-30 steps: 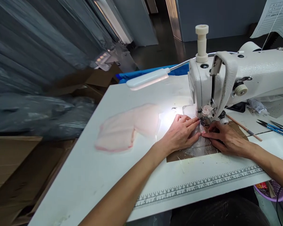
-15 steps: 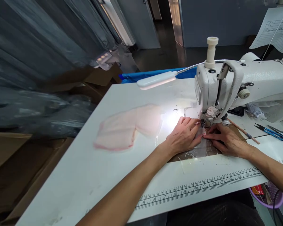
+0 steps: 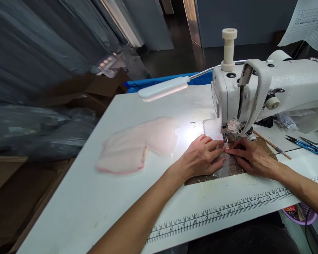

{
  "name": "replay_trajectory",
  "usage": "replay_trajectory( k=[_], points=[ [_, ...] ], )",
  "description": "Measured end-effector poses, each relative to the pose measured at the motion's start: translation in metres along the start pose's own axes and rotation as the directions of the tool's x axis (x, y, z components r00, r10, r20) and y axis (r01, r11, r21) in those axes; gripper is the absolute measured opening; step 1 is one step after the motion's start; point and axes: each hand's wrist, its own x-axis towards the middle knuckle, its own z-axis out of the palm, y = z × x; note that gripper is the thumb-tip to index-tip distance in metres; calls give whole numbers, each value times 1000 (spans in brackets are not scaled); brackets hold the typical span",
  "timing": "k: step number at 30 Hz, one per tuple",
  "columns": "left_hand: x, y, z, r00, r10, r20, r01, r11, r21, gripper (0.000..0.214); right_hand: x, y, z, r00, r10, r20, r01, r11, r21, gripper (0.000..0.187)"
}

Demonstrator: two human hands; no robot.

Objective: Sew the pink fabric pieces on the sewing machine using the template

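A strip of sheer white fabric (image 3: 225, 168) lies under the presser foot (image 3: 226, 138) of a white sewing machine (image 3: 224, 95). My left hand (image 3: 202, 155) rests on the fabric just left of the foot, fingers stretched out and slightly spread. On the other side, my right hand (image 3: 250, 157) pinches the fabric's edge close to the needle, index finger pointing left. The exact grip of its fingertips is partly hidden. More pale fabric (image 3: 210, 127) shows behind the foot. Beneath both hands is a brown sheet (image 3: 200, 179).
Pale pink cut pieces (image 3: 137, 144) lie on the white table (image 3: 76, 204), left of my hands. A lamp (image 3: 163, 89) reaches over it. To the right are a brown stick (image 3: 272, 144), blue thread snips (image 3: 303, 144) and scissors. A printed ruler (image 3: 219, 213) runs along the front edge.
The camera view has shifted slightly. More pale fabric shows behind the presser foot. My left fingers have spread a little on the fabric, while my right hand stays close to the needle.
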Motion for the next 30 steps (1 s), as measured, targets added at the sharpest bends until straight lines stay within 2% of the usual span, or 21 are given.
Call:
replay_trajectory(
  k=[12,18,21,25,28,30],
  points=[
    [3,-1,5,985,-148,87,138,984,114,33,-3,-3,0,997,62,44,-62,998,0,37],
    [5,-1,9,973,-219,78,207,969,134,33,-2,-1,2,998,54,21,-55,998,16,38],
    [6,-5,1,968,-248,49,245,968,65,31,0,-1,-6,995,98,11,-98,990,99,38],
    [7,-9,-21,966,-256,34,258,959,-114,27,3,1,-21,966,257,-8,-248,939,240,36],
    [5,-3,-30,975,-185,120,210,946,-249,25,5,2,-26,943,333,-15,-314,902,296,32],
    [2,3,-27,975,-119,186,179,919,-351,23,6,0,-26,937,349,-16,-327,893,310,31]
  ],
)
